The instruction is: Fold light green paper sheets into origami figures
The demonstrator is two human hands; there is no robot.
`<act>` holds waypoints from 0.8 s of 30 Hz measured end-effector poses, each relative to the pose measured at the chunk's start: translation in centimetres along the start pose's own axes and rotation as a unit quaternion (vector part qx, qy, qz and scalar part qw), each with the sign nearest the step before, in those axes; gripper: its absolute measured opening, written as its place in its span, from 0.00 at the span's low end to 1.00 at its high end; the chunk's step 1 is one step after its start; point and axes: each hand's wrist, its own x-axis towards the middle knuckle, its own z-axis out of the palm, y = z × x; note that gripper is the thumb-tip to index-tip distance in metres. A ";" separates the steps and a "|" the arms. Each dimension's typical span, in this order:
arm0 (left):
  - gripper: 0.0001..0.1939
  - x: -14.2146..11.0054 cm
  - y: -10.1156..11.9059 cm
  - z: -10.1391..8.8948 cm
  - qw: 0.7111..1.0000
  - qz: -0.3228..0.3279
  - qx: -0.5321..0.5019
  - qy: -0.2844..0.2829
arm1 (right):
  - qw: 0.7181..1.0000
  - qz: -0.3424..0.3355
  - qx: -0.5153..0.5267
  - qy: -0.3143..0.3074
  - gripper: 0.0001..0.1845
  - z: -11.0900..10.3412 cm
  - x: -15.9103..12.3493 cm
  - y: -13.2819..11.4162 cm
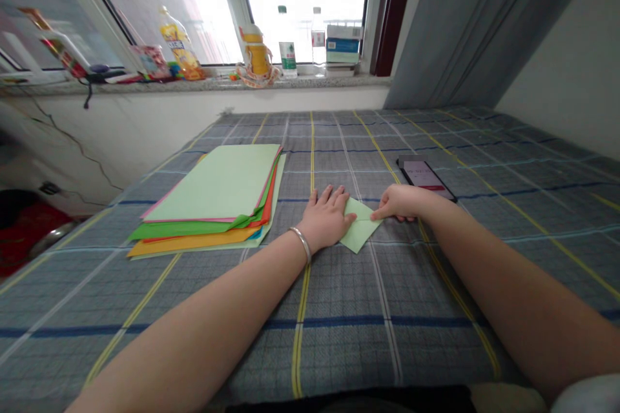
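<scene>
A small piece of pale green paper [359, 236], turned like a diamond, lies on the plaid cloth between my hands. A faint crease runs across its middle. My left hand [327, 218], with a silver bangle at the wrist, rests flat with fingers spread, its thumb on the paper's left part. My right hand [397, 202] pinches the paper's right corner between thumb and forefinger, the other fingers curled under. To the left lies a stack of coloured paper [217, 184], pale green on top, with pink, green, orange and yellow edges showing beneath.
A phone [429, 177] with a lit screen lies just beyond my right hand. The plaid cloth [339, 348] covers the whole surface. Along the window sill stand several bottles, a yellow drinking cup [258, 55] and a stack of boxes [343, 45]. A grey curtain [450, 26] hangs at the right.
</scene>
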 end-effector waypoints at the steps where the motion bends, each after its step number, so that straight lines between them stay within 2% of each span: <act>1: 0.29 0.0 0.0 0.0 1.000 -0.001 -0.001 -0.001 | 1.000 0.005 -0.001 -0.002 0.18 -0.1 0.0 0.1; 10: 0.30 0.3 -0.9 -0.5 0.999 0.016 -0.008 -0.035 | 0.999 0.004 0.025 -0.027 0.18 -0.1 0.5 1.3; 15: 0.31 0.4 -2.6 -1.3 0.996 0.003 -0.013 -0.091 | 0.997 -0.022 0.053 -0.042 0.15 0.0 1.0 2.5; 24: 0.31 -0.5 -6.1 -3.2 0.990 0.001 -0.035 -0.138 | 0.991 -0.069 0.091 -0.066 0.10 0.2 1.8 3.9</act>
